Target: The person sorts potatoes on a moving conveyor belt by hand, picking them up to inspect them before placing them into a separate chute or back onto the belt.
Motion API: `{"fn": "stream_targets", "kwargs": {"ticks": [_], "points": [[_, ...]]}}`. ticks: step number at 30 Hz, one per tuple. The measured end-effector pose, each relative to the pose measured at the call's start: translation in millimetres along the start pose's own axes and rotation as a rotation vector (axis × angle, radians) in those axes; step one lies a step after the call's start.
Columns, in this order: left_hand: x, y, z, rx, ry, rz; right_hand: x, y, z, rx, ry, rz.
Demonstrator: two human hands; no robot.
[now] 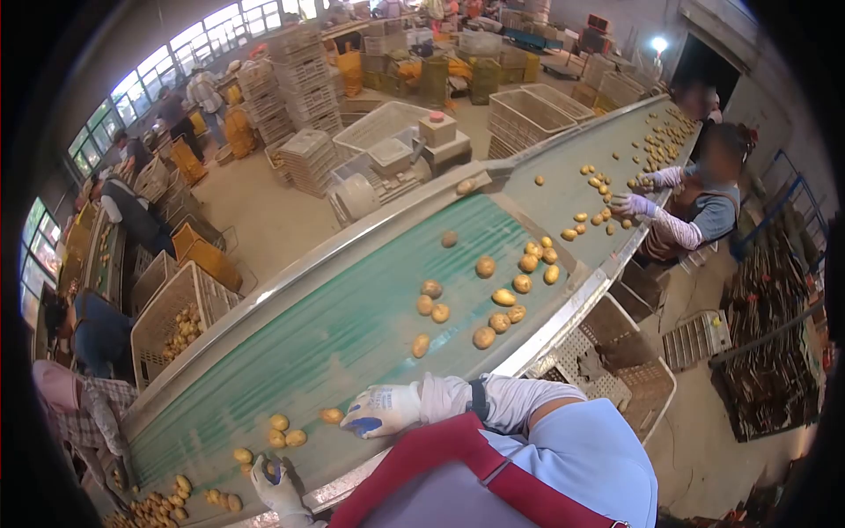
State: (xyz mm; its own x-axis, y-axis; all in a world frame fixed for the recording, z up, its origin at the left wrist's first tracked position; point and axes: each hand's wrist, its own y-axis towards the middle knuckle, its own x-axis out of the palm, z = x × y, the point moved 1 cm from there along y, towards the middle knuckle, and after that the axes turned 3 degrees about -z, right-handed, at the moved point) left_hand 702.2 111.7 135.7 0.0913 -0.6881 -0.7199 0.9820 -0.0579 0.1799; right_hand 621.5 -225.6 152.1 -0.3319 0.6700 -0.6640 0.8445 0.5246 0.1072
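My right hand (385, 411), in a white work glove with blue on its palm side, reaches over the green conveyor belt (352, 334). Its fingers are stretched out, and a single potato (331, 415) lies just beyond them. Lower left, my left hand (277, 487), gloved in white too, is curled around a potato (275, 473), mostly covered by the fingers. Close to it lie a small group of potatoes (278, 423) and another potato (243, 455). Farther up the belt is a loose cluster of potatoes (485, 267).
A heap of potatoes (158, 509) gathers at the lower-left end, near a co-worker in a checked shirt (97, 409). Another co-worker's gloved hands (634, 204) sort potatoes on the upper belt. A metal rail (290, 304) edges the belt. A plastic crate (629, 365) stands below it.
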Motion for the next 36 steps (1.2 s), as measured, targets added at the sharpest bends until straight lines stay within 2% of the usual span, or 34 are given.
{"fn": "stream_targets", "kwargs": {"ticks": [7,12,14,15,17,18,19,21,22,23,25,26,27,29,30,35,36], "points": [[6.7,-4.8,6.2,0.102,0.06,-0.073,15.9,4.1,-10.0,-0.045,0.054,-0.031],[1.0,-12.3,22.3,0.164,0.074,-0.178,30.5,10.9,-7.0,0.105,0.053,-0.071],[5.6,-15.0,21.0,0.247,-0.021,-0.225,29.9,12.9,-12.1,0.122,0.006,-0.092],[8.4,-16.3,18.6,0.238,-0.023,-0.221,28.7,13.3,-13.0,0.12,0.006,-0.101],[17.2,-13.2,12.5,0.224,-0.209,-0.215,24.0,14.8,-12.2,0.079,0.045,-0.146],[23.4,-11.7,11.9,0.154,-0.387,-0.233,18.9,14.1,-11.7,0.072,0.041,-0.145],[28.0,-6.5,13.3,0.159,-0.385,-0.224,11.9,13.8,-12.3,0.049,0.03,-0.144],[36.1,6.2,19.8,0.004,-0.652,-0.28,0.6,13.0,-5.3,0.016,0.02,-0.142],[38.5,14.7,25.1,0.054,-0.514,-0.296,-1.3,14.1,1.2,0.025,0.022,-0.135],[36.6,23.0,28.3,0.053,-0.507,-0.289,-2.8,15.2,7.0,0.036,0.022,-0.132],[28.9,32.8,40.4,0.065,-0.306,-0.225,-3.3,16.0,10.6,0.022,0.031,-0.156],[18.3,26.9,48.6,-0.007,-0.505,-0.146,-3.9,16.2,11.3,0.018,0.036,-0.174],[16.7,31.6,19.1,-0.066,-0.596,-0.121,-7.5,14.2,10.1,0.019,0.037,-0.178],[2.1,24.3,-6.9,-0.108,-0.53,-0.048,-15.7,13.3,5.0,0.036,0.107,-0.195],[-6.2,16.9,-5.4,-0.052,-0.446,0.013,-17.7,14.5,6.2,0.032,0.114,-0.2],[-9.8,-1.9,-2.6,-0.161,-0.452,0.185,0.3,40.6,-6.9,-0.259,-0.018,-0.051],[-9.9,-2.4,-22.9,-0.02,-0.06,0.226,3.8,47.2,-13.3,-0.304,0.043,-0.093]]}}
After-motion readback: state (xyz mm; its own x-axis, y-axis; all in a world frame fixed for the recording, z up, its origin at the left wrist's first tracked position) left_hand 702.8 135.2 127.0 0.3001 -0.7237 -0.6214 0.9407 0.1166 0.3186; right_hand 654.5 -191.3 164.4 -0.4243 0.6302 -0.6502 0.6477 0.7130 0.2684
